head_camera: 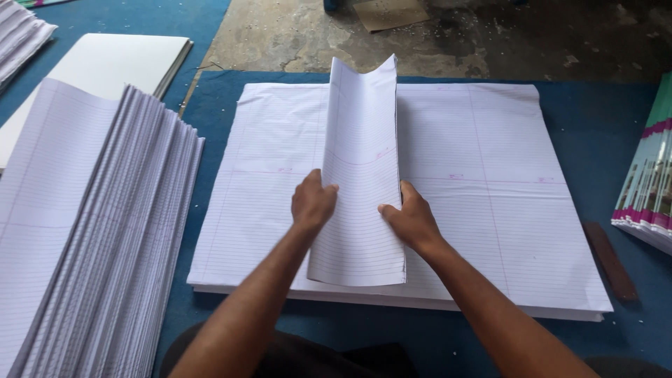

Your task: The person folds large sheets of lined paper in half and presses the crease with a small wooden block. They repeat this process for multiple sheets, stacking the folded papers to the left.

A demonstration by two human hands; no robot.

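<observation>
On the blue mat (581, 133) in front of you lies a wide stack of ruled sheets (490, 210), flat, with a folded ruled sheet (360, 175) resting along its middle, far end curling up. Your left hand (313, 203) pinches the folded sheet's left edge, fingers curled over it, thumb on top. Your right hand (409, 218) presses the right edge, fingers closed against the fold where it meets the stack. Left of you, a fanned pile of folded ruled sheets (105, 231) leans, well apart from your hands. Behind it, a plain white board stack (112, 63). Right side: a dark wooden stick (610, 260) on the mat, and coloured printed covers (647, 189) stacked at the edge.
</observation>
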